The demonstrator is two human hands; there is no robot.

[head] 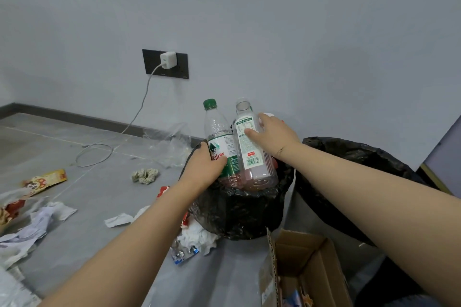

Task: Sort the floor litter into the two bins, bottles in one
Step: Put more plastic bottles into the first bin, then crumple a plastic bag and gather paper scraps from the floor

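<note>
2 bottles (219, 137) (252, 147), 2 black-bagged bins (239, 212) (354, 157), 1 cardboard box (309, 264), 1 charger (168, 58), 2 hands (207, 169) (272, 134)

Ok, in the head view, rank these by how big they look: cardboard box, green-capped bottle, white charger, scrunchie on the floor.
1. cardboard box, though it's nearest the camera
2. green-capped bottle
3. scrunchie
4. white charger, farthest away, so its rank against the scrunchie is unsure

Two bottles held over a bin

A green-capped bottle (219, 142) is gripped by the left hand (204, 169); an uncapped bottle (252, 147) by the right hand (273, 136), above the black-lined bin (239, 214).
</note>
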